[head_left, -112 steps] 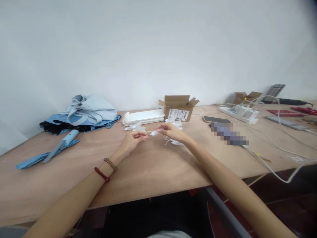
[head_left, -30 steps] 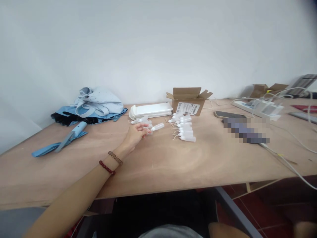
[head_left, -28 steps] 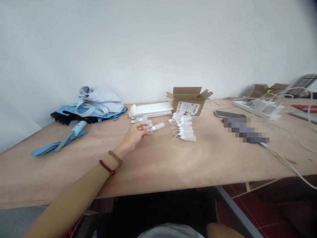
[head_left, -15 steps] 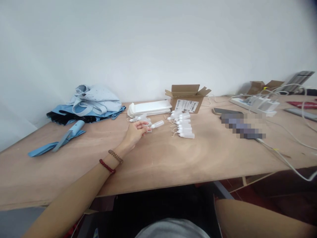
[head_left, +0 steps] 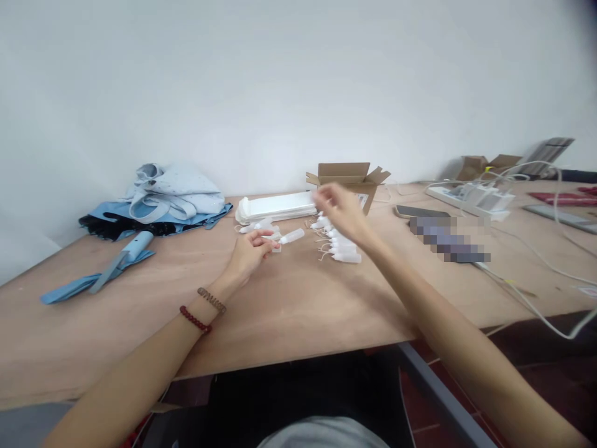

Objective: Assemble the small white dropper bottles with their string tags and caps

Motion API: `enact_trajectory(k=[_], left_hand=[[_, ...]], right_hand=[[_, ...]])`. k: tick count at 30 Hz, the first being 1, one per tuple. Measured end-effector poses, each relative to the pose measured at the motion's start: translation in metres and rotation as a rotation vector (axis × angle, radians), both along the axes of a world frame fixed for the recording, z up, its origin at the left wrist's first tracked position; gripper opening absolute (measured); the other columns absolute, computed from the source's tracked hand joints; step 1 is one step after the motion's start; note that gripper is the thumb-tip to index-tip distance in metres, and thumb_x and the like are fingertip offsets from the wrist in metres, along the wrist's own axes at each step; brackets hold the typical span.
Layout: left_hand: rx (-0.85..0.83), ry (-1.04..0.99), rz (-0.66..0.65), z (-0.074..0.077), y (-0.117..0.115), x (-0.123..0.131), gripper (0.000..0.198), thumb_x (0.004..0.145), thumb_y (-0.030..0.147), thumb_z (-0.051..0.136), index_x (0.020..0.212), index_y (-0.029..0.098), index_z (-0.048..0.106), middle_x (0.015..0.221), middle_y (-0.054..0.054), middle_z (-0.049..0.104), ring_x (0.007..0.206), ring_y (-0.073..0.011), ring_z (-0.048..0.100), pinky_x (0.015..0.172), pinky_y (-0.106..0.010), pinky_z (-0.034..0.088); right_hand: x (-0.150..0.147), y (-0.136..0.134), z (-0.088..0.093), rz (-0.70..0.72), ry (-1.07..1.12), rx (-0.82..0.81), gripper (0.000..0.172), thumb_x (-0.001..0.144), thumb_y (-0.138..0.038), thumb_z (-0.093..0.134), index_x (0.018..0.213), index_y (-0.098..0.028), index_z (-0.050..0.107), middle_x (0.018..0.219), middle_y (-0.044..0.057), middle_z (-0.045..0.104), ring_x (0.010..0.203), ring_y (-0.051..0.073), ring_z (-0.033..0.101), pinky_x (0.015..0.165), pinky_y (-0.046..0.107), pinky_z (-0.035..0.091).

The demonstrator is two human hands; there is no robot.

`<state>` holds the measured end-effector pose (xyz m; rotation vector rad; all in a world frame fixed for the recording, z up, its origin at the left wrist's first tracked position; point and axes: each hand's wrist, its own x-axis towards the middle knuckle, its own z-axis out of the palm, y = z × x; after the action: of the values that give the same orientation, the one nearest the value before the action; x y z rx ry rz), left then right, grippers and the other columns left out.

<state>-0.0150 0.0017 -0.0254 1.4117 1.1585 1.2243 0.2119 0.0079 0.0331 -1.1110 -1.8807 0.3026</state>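
Observation:
My left hand (head_left: 254, 249) rests low over the table, its fingers pinched round something small and clear that I cannot make out. Just beyond its fingertips lies a translucent bottle (head_left: 293, 236), with a few more bottles behind the hand. My right hand (head_left: 338, 205) is raised and blurred in front of the cardboard box (head_left: 344, 169); whether it holds anything is hidden by the blur. Below it, several small white-tipped bottles (head_left: 346, 257) with string loops lie in a row. A stack of white flat packs (head_left: 280, 204) sits behind the left hand.
At the left lie a pale cloth bag (head_left: 186, 186) and a blue umbrella (head_left: 135, 246). To the right are a phone (head_left: 422, 212), a blurred-out dark item (head_left: 448, 238), a power strip (head_left: 471, 198) and loose white cables.
My right hand and forearm have come in from the right, over the bottles and before the box. My left hand stays almost where it was; the view has shifted slightly.

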Motion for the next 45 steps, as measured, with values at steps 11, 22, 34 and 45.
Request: enact_trajectory(k=[11, 22, 34, 45], left_hand=[[-0.053, -0.062, -0.007, 0.001, 0.002, -0.003, 0.034, 0.067, 0.034, 0.072, 0.09, 0.01, 0.066, 0.082, -0.012, 0.072, 0.066, -0.0147, 0.061, 0.056, -0.024, 0.044], [-0.073, 0.021, -0.105, -0.001, 0.001, -0.003, 0.028, 0.066, 0.038, 0.073, 0.075, 0.011, 0.07, 0.078, -0.01, 0.07, 0.059, -0.0119, 0.054, 0.052, -0.023, 0.041], [0.094, 0.049, -0.042, 0.019, -0.008, -0.001, 0.02, 0.066, 0.032, 0.069, 0.064, 0.013, 0.067, 0.059, -0.003, 0.061, 0.05, -0.01, 0.048, 0.048, -0.023, 0.039], [0.084, 0.198, -0.097, 0.016, 0.0, -0.005, 0.021, 0.067, 0.034, 0.067, 0.066, 0.014, 0.066, 0.062, -0.006, 0.065, 0.05, -0.0123, 0.051, 0.047, -0.024, 0.04]], right_hand=[[-0.027, 0.004, -0.056, 0.167, 0.086, -0.251, 0.02, 0.084, -0.024, 0.054, 0.09, -0.011, 0.068, 0.056, 0.0, 0.059, 0.048, 0.011, 0.054, 0.053, 0.023, 0.041], [-0.027, 0.001, -0.059, 0.125, 0.072, -0.163, 0.018, 0.085, -0.025, 0.052, 0.086, -0.013, 0.066, 0.059, 0.001, 0.059, 0.053, 0.012, 0.054, 0.056, 0.024, 0.042], [-0.04, -0.017, -0.069, 0.163, 0.014, -0.145, 0.016, 0.085, -0.024, 0.055, 0.084, -0.015, 0.069, 0.052, -0.002, 0.058, 0.051, 0.012, 0.053, 0.058, 0.022, 0.038], [-0.026, 0.001, -0.055, 0.091, -0.11, 0.098, 0.021, 0.085, -0.027, 0.058, 0.098, -0.013, 0.065, 0.081, 0.008, 0.066, 0.068, 0.015, 0.057, 0.063, 0.025, 0.041]])
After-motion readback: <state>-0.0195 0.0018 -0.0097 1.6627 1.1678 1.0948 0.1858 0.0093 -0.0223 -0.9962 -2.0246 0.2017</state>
